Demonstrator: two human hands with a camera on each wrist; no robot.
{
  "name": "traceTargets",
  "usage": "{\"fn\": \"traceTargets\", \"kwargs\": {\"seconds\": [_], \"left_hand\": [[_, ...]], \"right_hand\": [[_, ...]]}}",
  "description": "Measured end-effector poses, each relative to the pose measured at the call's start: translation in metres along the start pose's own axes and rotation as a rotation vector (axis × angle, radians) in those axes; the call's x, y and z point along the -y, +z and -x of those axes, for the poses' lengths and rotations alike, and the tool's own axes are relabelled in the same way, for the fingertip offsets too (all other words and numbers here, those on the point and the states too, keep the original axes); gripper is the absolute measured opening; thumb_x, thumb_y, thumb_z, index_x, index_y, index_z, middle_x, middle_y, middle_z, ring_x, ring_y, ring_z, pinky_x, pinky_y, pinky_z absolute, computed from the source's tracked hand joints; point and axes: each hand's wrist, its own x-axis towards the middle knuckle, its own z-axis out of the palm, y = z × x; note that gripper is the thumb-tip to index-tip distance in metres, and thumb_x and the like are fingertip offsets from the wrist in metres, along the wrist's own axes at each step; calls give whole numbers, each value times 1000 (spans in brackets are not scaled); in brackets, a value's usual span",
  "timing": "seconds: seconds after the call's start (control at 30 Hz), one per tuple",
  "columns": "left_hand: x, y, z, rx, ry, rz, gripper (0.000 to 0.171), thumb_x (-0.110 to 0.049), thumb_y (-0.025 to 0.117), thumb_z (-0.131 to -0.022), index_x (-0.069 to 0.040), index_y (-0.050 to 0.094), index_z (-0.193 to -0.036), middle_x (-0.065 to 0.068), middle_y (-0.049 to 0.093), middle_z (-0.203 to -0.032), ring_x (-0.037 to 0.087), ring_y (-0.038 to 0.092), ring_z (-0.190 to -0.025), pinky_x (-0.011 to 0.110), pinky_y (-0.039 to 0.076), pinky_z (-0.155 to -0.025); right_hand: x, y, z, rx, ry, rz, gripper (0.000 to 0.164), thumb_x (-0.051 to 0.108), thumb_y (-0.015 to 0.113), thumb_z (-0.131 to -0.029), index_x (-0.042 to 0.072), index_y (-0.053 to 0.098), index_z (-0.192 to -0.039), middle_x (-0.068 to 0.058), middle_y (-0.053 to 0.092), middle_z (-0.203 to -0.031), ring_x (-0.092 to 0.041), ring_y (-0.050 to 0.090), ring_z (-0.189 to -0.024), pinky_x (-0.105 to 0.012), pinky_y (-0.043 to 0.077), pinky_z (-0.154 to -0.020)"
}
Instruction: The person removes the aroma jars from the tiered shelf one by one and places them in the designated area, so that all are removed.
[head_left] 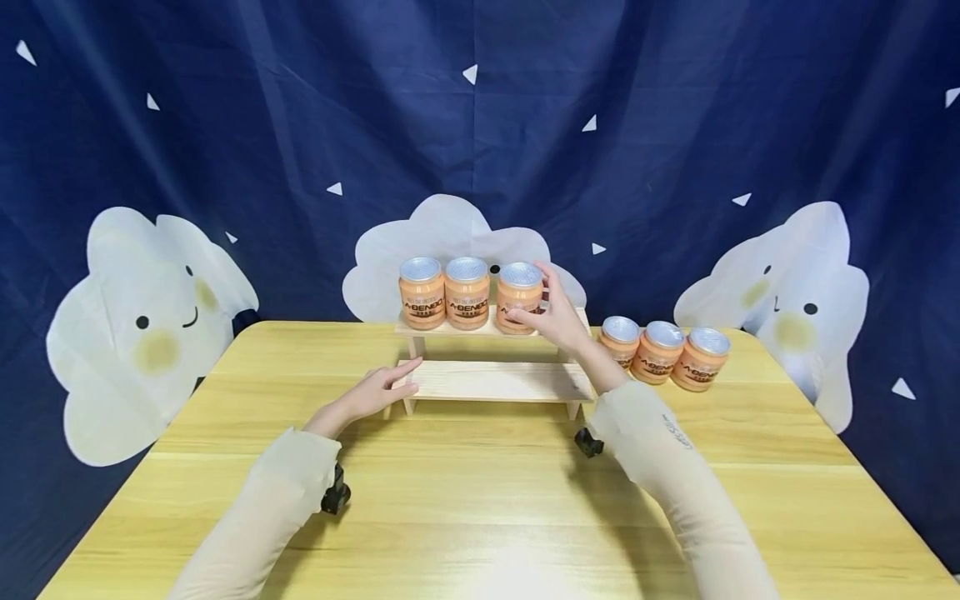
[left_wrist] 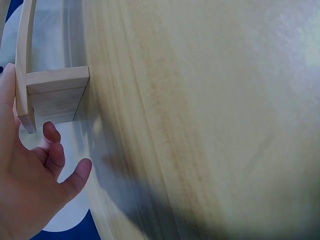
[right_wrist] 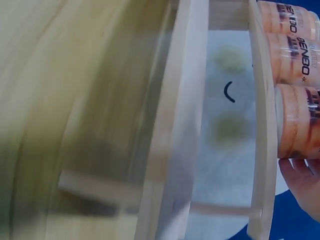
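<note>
My right hand (head_left: 561, 318) grips an orange jar (head_left: 519, 292) with a silvery ribbed lid, thumb across its front and fingers round its right side. The jar is upright at the upper step of a pale wooden two-step stand (head_left: 495, 381). Left of it, two matching jars (head_left: 422, 296) (head_left: 467, 296) stand side by side on the same step, with a gap before the gripped one. At the lower step's left end, my left hand (head_left: 369, 395) rests with fingers extended, fingertips right at the board's edge (left_wrist: 24, 95).
Three more orange jars (head_left: 663, 354) stand in a row on the wooden table (head_left: 465, 500), right of the stand and partly behind my right forearm. A dark blue curtain (head_left: 472, 142) with white cloud shapes hangs behind the table.
</note>
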Motion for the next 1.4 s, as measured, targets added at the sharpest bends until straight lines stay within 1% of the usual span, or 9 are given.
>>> {"fn": "traceTargets", "kwargs": {"seconds": [0.13,0.23,0.33,0.47,0.73,0.93,1.17,1.2,1.4], "left_hand": [[-2,1,-1,-9,7,-15,56,-27,52,-93,0,34,-140,0,36,-60,11,28,-54,33,37,-71],[-3,1,-1,-23,17,-27,56,-26,53,-93,1,35,-138,14,57,-85,12,37,-63,37,37,-79],[-4,0,0,-20,14,-23,56,-24,53,-93,2,35,-139,12,55,-78,11,35,-60,35,38,-76],[-5,-1,0,-6,7,-15,56,-24,53,-93,1,34,-139,-5,22,-57,9,23,-50,29,34,-62],[-3,-1,0,1,11,-32,56,-25,52,-93,1,33,-139,-9,18,-51,8,21,-47,27,28,-53],[-4,-2,0,4,4,-35,56,-24,52,-93,1,34,-139,-7,19,-52,10,22,-48,28,29,-53],[-4,-2,-1,-4,13,-53,56,-27,52,-93,0,34,-140,-4,31,-52,8,28,-51,27,31,-55],[-5,-3,-1,4,10,-44,56,-26,52,-94,0,33,-140,-7,20,-52,10,22,-48,27,28,-52],[-7,-2,0,8,16,-53,55,-25,52,-94,0,34,-139,-9,23,-53,8,21,-47,25,27,-51]], "right_hand": [[2,-15,14,-24,0,83,80,2,70,-77,0,20,-140,-27,39,-127,-39,47,-106,-45,44,-82],[5,-28,25,-55,1,150,79,1,71,-76,-3,23,-138,-28,42,-123,-39,48,-103,-46,45,-80],[7,-40,37,-93,-7,200,77,-1,72,-74,-7,25,-135,-29,45,-118,-40,50,-100,-48,44,-79],[6,-57,53,-136,-10,241,74,-2,73,-73,-8,27,-131,-30,45,-115,-39,50,-97,-40,44,-78],[-20,-91,82,-204,63,220,77,-3,71,-73,-8,21,-132,-29,39,-121,-37,45,-104,-19,36,-77],[-52,-107,101,-167,64,348,81,6,74,-73,-7,23,-134,-28,40,-120,-36,45,-103,-23,36,-79],[-77,-101,113,-58,76,433,79,9,79,-68,-11,28,-126,-33,47,-116,-43,48,-106,-52,36,-89],[-80,-100,114,-48,84,453,79,10,79,-68,-11,29,-125,-33,48,-115,-44,48,-106,-53,36,-89],[-97,-95,116,-38,109,441,79,10,79,-67,-11,28,-123,-34,47,-114,-45,48,-106,-54,35,-90]]}}
